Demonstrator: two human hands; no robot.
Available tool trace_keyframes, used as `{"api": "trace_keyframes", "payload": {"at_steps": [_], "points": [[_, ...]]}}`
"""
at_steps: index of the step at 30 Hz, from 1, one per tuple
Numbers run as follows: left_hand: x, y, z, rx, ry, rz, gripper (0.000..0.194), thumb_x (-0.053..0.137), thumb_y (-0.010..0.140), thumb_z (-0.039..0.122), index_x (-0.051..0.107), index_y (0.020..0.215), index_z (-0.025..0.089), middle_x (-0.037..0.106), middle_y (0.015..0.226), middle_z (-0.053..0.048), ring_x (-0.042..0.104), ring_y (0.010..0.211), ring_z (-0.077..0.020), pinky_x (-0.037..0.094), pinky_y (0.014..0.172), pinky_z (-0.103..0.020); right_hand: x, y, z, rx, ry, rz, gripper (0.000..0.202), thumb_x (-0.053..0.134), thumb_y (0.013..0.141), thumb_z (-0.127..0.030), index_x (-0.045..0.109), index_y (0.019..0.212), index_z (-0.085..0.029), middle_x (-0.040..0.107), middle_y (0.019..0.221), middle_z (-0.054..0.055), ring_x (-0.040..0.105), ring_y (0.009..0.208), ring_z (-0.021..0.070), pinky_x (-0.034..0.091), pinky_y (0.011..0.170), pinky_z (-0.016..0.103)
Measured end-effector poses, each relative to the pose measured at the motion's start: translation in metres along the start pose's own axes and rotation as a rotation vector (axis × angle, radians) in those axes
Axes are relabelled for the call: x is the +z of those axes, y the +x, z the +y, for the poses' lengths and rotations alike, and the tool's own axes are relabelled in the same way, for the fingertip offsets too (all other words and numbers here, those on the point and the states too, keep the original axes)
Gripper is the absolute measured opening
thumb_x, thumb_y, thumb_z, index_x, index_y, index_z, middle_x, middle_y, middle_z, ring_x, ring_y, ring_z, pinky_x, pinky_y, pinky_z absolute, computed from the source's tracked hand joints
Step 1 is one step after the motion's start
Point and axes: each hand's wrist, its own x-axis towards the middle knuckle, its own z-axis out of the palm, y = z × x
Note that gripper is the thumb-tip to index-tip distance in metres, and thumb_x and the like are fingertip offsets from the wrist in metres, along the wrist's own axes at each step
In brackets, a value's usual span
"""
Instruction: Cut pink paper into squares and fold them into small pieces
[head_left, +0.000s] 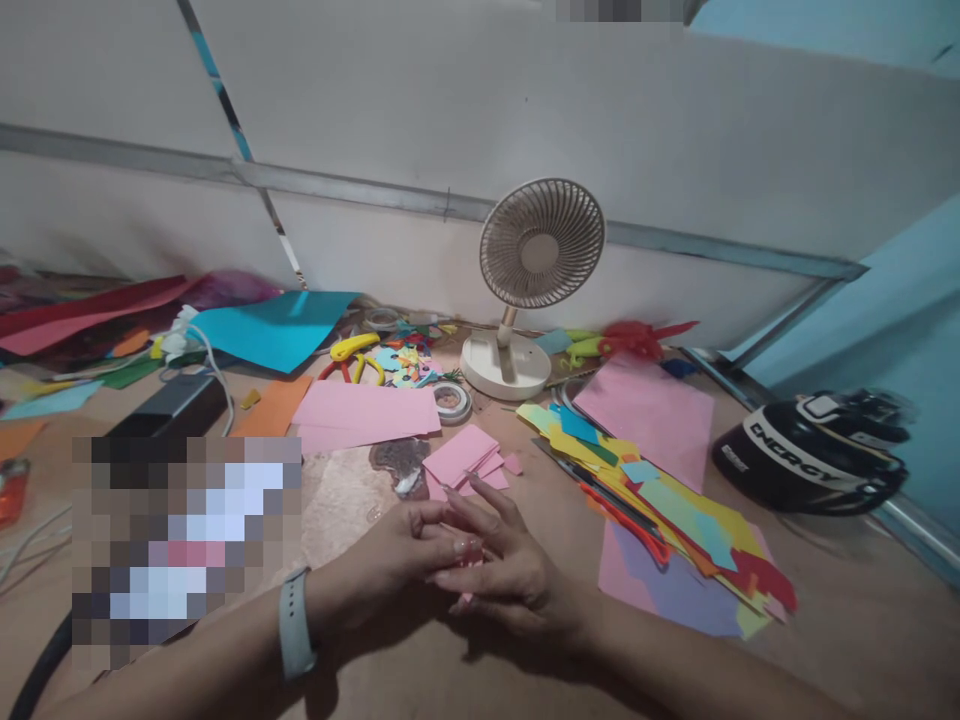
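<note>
1. Left hand point(409, 550) and right hand point(517, 575), meeting over the table point(390, 660); both grip a small pink piece point(469, 598).
2. Folded pink papers point(459, 455), just beyond the fingers.
3. Fan point(540, 250), standing farther back.

In front of the fan point(541, 245), at the near side of the desk point(397, 680), the left hand point(401, 550) and right hand point(510, 570) meet with a small pink piece point(471, 556) in their grip. Folded pink paper point(459, 456) lies between fan and hands. Left of the fan are a tape roll point(466, 404), pink sheets point(364, 410) and, farther off, a blue sheet point(281, 328). To its front right lie coloured strips point(686, 515) and orange scissors point(660, 548); well right of it is a black bottle point(795, 455).
</note>
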Motion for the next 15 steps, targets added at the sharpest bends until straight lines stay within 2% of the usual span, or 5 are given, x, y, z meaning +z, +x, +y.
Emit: {"api": "trace_keyframes", "payload": {"at_steps": [2, 6, 10, 12, 15], "points": [[0.0028, -0.0003, -0.002, -0.032, -0.164, -0.003, 0.031, 0.079, 0.082, 0.027, 0.071, 0.107, 0.012, 0.067, 0.091, -0.01, 0.063, 0.076, -0.0163, 0.047, 0.071, -0.026, 0.0022, -0.0015, 0.0011, 0.0, -0.051, 0.055, 0.023, 0.063, 0.095, -0.028, 0.072, 0.115, -0.027, 0.015, 0.166, 0.0, 0.018, 0.151, 0.0267, 0.022, 0.121, 0.05], [0.0037, -0.0009, -0.0063, -0.006, -0.298, -0.033, 0.023, 0.078, 0.083, 0.023, 0.073, 0.103, 0.012, 0.062, 0.079, -0.004, 0.055, 0.064, -0.009, 0.042, 0.063, -0.02, 0.0045, -0.0035, 0.0006, -0.018, -0.125, 0.126, 0.023, 0.07, 0.089, -0.03, 0.072, 0.112, -0.031, 0.023, 0.164, -0.002, 0.028, 0.147, 0.0271, 0.034, 0.117, 0.046], [-0.0005, -0.0014, -0.009, 0.01, -0.309, 0.006, 0.022, 0.078, 0.083, 0.021, 0.074, 0.102, 0.012, 0.066, 0.084, -0.007, 0.058, 0.067, -0.0109, 0.044, 0.066, -0.022, 0.0034, -0.0061, 0.0025, -0.054, -0.181, 0.225, 0.036, 0.074, 0.084, -0.028, 0.068, 0.12, -0.033, 0.029, 0.162, -0.002, 0.034, 0.143, 0.0273, 0.04, 0.113, 0.044], [-0.0021, -0.0018, -0.0089, 0.002, -0.307, 0.068, 0.02, 0.08, 0.082, 0.02, 0.074, 0.1, 0.012, 0.067, 0.084, -0.007, 0.061, 0.071, -0.0131, 0.047, 0.07, -0.025, 0.0016, -0.0065, 0.0049, -0.038, -0.175, 0.262, 0.035, 0.071, 0.085, -0.024, 0.067, 0.119, -0.034, 0.03, 0.161, -0.002, 0.035, 0.142, 0.0273, 0.04, 0.113, 0.045], [-0.0019, -0.002, -0.0081, -0.002, -0.323, 0.141, 0.024, 0.083, 0.079, 0.024, 0.074, 0.099, 0.015, 0.07, 0.086, -0.007, 0.065, 0.073, -0.0161, 0.051, 0.073, -0.03, -0.0021, -0.0053, 0.0063, -0.059, -0.15, 0.244, 0.026, 0.065, 0.09, -0.025, 0.069, 0.114, -0.033, 0.031, 0.161, -0.002, 0.036, 0.142, 0.0261, 0.04, 0.113, 0.044]]}}
